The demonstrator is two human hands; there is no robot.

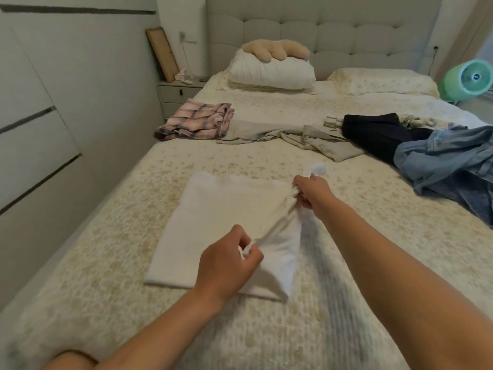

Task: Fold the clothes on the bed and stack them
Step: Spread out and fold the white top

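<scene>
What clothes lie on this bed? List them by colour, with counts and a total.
White: 1, the white garment pinched by the left hand and right hand
Pink plaid: 1
Beige: 1, possibly more than one piece
Dark navy: 1
Blue denim: 1
Pale patterned, partly hidden: 1
Total: 6

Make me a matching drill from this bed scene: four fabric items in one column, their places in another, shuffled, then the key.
Items
1. white folded garment
2. pink plaid folded garment
3. blue denim garment
4. beige plush toy

Places
A. on top of the white pillow
B. far left side of the bed
C. right edge of the bed
D. gripped by the left hand and right hand

Pairs: 1-D, 2-B, 3-C, 4-A
</scene>
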